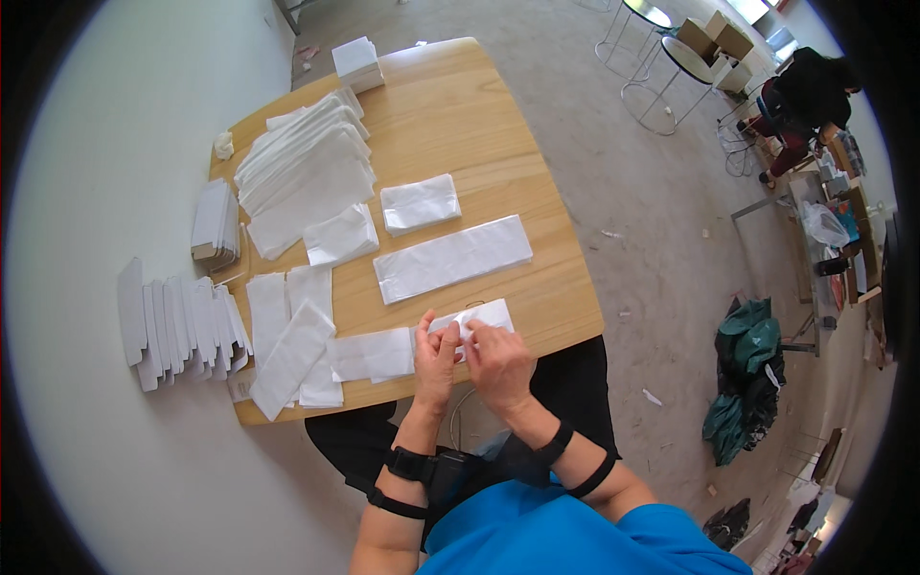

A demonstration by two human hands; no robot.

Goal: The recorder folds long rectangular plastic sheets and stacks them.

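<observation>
Both of my hands meet over a long, thin white sheet lying along the table's near edge. My left hand has its fingers curled in, pinching at the sheet's middle. Just to its right, my right hand is closed with fingertips pressed together on the same sheet, whose right end shows beyond the knuckles. What exactly lies between the fingertips is partly hidden. Farther back are a flat white strip and a small folded white stack. Overlapping loose white strips lie left of my hands.
A large fanned pile of white sheets covers the wooden table's far left, near white box stacks. Folded white cartons stand at the left edge by the wall. Green bags lie rightward; another person bends beyond.
</observation>
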